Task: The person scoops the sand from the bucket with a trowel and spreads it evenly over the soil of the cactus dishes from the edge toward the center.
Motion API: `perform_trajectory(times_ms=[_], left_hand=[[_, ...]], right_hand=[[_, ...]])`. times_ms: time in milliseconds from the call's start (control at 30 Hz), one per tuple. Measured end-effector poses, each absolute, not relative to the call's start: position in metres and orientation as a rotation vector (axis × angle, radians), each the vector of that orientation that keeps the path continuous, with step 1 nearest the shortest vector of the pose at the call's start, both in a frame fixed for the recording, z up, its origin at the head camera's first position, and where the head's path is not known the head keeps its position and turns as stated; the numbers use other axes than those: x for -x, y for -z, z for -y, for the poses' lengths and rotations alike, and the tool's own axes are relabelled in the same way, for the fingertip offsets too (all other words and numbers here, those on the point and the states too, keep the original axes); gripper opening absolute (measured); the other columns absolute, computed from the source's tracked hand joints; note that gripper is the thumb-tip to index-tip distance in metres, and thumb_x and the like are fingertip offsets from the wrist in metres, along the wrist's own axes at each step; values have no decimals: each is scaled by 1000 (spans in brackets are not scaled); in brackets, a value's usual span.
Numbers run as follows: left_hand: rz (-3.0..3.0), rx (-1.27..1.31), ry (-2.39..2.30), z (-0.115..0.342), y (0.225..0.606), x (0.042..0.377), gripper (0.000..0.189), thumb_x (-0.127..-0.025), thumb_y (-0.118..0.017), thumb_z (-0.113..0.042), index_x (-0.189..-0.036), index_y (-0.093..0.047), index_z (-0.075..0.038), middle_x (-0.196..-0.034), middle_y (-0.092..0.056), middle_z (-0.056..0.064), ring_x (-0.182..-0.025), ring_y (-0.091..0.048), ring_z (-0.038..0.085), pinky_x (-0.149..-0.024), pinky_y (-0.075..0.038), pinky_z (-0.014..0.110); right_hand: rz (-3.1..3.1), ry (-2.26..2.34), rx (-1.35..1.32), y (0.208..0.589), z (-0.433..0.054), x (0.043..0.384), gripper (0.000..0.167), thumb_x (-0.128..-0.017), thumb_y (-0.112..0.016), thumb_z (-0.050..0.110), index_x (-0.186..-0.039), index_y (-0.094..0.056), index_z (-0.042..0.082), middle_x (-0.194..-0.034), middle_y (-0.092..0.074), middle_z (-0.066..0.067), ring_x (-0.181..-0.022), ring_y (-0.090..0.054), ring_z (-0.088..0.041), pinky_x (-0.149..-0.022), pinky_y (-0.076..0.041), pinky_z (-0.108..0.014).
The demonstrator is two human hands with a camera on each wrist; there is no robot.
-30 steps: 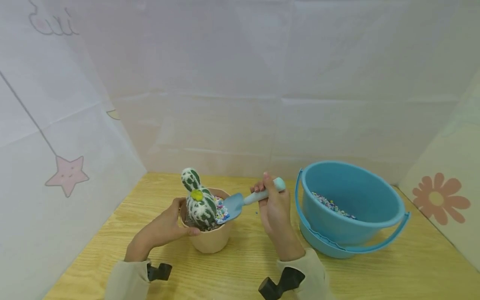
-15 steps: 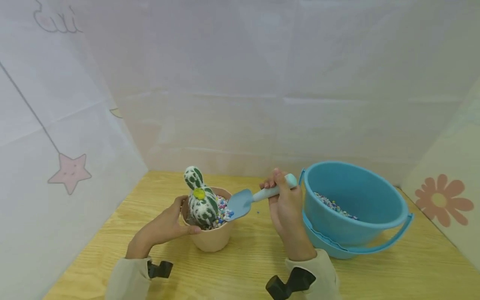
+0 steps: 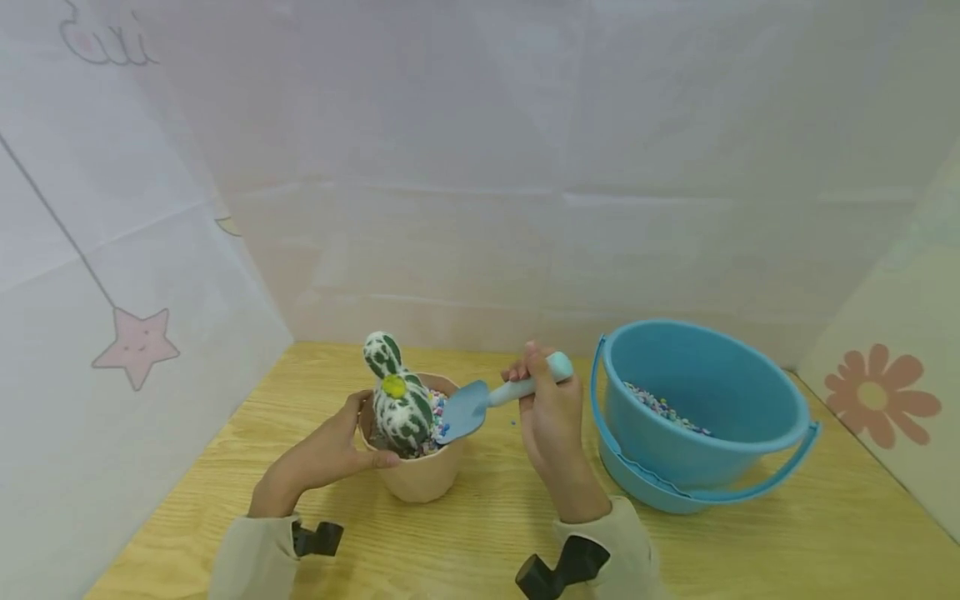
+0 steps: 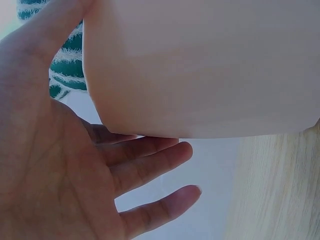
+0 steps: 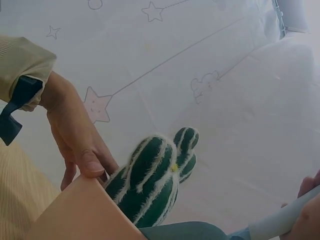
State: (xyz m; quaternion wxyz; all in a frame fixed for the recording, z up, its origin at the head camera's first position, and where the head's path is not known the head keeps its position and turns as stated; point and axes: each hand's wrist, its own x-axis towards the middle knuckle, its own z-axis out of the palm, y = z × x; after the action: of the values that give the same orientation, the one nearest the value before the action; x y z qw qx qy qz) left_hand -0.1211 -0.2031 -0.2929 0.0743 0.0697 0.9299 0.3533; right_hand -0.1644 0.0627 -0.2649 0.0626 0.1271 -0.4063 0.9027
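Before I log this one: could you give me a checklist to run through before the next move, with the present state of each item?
1. Left hand holding the flowerpot at its rim: ok.
2. Right hand gripping the shovel by its handle: ok.
3. Blade at the flowerpot, on the side nearer the bucket: ok.
4. Blade fully unloaded: cannot tell; its tilt and the cactus leave this unclear.
5. No stray pebbles on the table: not ok; a small blue one lies between flowerpot and bucket.
6. Pebbles left in the bucket: ok.
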Motion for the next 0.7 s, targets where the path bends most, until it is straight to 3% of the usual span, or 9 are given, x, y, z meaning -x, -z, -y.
perform_trajectory(times_ms=[400,533,700], left_hand=[[-2783,-218,-1071,207,294,122,107,-83,-71,-45,-150,-4,2,-153,-13,32,-138,-24,49,-105,-31,62],[-2764,-219,-1110,212,296,124,106,-84,-71,-44,-152,-2,-1,-155,-10,28,-140,-19,48,-105,-30,63],[-2801,-288,-1095,219,301,125,100,-85,-70,-40,-153,-7,-2,-151,-13,25,-136,-25,50,-98,-39,61]], right_hand=[[1244,-2699,-452,255,-74,161,29,-98,-53,16,-70,-50,11,-68,-48,1,-69,-47,-13,-79,-48,-26],[1261,-2657,-474,255,-72,161,28,-98,-53,16,-71,-50,10,-68,-48,1,-70,-48,-14,-80,-48,-27],[1244,-2663,-474,260,-66,162,28,-98,-53,14,-70,-51,11,-67,-48,1,-70,-49,-14,-80,-48,-27]])
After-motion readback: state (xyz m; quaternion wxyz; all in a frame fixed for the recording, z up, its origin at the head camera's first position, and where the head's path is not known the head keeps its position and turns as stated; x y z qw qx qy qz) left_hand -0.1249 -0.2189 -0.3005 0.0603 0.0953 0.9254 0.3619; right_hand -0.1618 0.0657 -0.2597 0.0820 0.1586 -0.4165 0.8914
